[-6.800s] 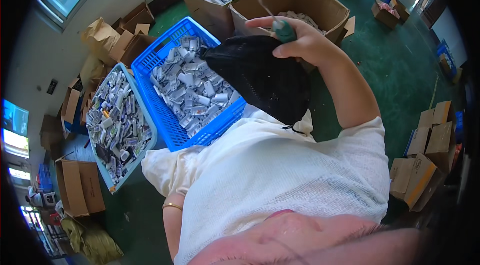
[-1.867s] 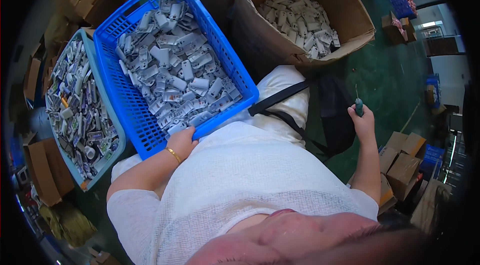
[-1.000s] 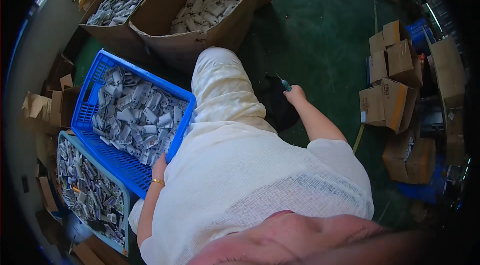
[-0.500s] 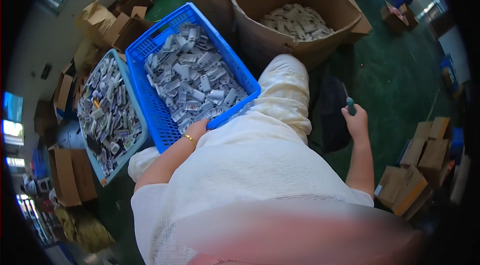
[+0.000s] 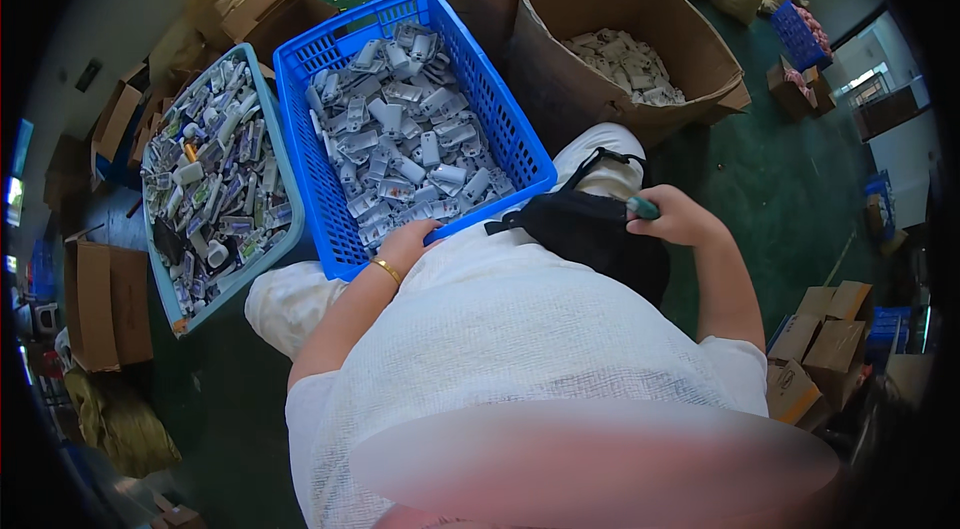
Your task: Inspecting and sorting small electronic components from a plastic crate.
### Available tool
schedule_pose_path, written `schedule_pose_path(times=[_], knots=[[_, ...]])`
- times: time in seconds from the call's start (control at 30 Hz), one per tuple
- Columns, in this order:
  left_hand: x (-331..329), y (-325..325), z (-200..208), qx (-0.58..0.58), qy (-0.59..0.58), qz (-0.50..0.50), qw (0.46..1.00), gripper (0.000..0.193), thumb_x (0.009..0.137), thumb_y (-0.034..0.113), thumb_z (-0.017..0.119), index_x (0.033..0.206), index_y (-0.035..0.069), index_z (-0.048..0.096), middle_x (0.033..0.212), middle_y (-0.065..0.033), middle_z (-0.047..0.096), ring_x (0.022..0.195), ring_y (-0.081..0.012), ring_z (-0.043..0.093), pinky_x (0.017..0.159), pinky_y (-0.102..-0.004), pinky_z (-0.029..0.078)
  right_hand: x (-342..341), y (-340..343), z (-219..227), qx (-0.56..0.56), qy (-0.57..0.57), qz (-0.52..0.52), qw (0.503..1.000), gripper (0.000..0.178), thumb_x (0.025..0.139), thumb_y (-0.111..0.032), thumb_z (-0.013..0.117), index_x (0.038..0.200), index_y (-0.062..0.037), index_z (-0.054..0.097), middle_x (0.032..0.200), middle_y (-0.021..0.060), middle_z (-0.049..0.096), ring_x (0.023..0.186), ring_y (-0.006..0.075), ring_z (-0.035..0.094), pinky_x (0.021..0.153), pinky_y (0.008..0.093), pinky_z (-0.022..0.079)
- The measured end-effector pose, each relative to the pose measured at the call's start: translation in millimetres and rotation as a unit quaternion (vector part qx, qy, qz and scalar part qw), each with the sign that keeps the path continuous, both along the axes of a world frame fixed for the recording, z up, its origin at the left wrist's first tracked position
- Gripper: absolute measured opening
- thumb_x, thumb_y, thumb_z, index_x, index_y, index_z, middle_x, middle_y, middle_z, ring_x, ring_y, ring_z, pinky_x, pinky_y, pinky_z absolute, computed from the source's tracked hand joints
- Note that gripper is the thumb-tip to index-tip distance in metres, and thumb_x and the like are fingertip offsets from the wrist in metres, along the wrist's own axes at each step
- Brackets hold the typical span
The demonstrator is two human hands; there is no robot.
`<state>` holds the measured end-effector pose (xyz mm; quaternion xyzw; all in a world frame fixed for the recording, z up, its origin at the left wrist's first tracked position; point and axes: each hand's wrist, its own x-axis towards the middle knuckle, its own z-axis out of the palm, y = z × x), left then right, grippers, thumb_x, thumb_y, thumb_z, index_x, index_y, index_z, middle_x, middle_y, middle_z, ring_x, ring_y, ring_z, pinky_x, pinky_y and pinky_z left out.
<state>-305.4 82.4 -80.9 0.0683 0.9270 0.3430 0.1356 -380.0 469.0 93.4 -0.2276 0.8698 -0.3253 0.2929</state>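
Black fabric article (image 5: 600, 244) lies against the right thigh (image 5: 603, 151) at the fingertips of the right hand (image 5: 680, 216), which clasps a green handle (image 5: 643, 208), any pinch on the fabric being indeterminable, while the left hand (image 5: 405, 247) grips the blue crate (image 5: 505, 201).

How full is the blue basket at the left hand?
Partly full: grey-white pieces heap inside the blue basket, but bare slotted wall shows above them. The left hand is at its near rim.
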Motion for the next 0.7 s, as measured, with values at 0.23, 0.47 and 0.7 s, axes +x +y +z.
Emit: schedule_pose_path(times=[0.23, 0.47, 0.7], knots=[[0.7, -7.9, -15.8, 0.032, -0.013, -0.002, 0.999, 0.037, 0.077, 0.033, 0.057, 0.104, 0.009, 0.057, 0.100, -0.0127, 0.059, 0.090, -0.0276, 0.057, 0.076, -0.0358, 0.045, -4.0, -23.3, -24.4, 0.122, 0.014, 0.013, 0.992, 0.025, 0.068, -0.020, 0.066, 0.081, 0.0001, 0.058, 0.071, 0.0145, 0.058, 0.068, 0.0257, 0.055, 0.064, 0.0328, 0.043], [-13.7, 0.3, -18.1, 0.091, -0.057, -0.004, 0.994, 0.040, 0.079, 0.030, 0.057, 0.110, 0.006, 0.053, 0.102, -0.0141, 0.057, 0.093, -0.0262, 0.056, 0.080, -0.0344, 0.044, -2.0, -25.1, -36.6, 0.093, 0.022, -0.006, 0.995, 0.027, 0.064, -0.016, 0.069, 0.080, 0.0014, 0.057, 0.069, 0.0134, 0.055, 0.065, 0.0242, 0.051, 0.064, 0.0325, 0.041], [-14.1, -0.5, -3.7, 0.136, -0.090, 0.034, 0.986, 0.037, 0.083, 0.029, 0.053, 0.109, 0.003, 0.052, 0.101, -0.0147, 0.058, 0.093, -0.0228, 0.056, 0.081, -0.0318, 0.044, -36.7, -33.4, -18.0, 0.129, -0.126, 0.148, 0.972, 0.028, 0.061, -0.020, 0.073, 0.076, -0.0012, 0.057, 0.069, 0.0051, 0.055, 0.067, 0.0156, 0.050, 0.064, 0.0284, 0.041]])
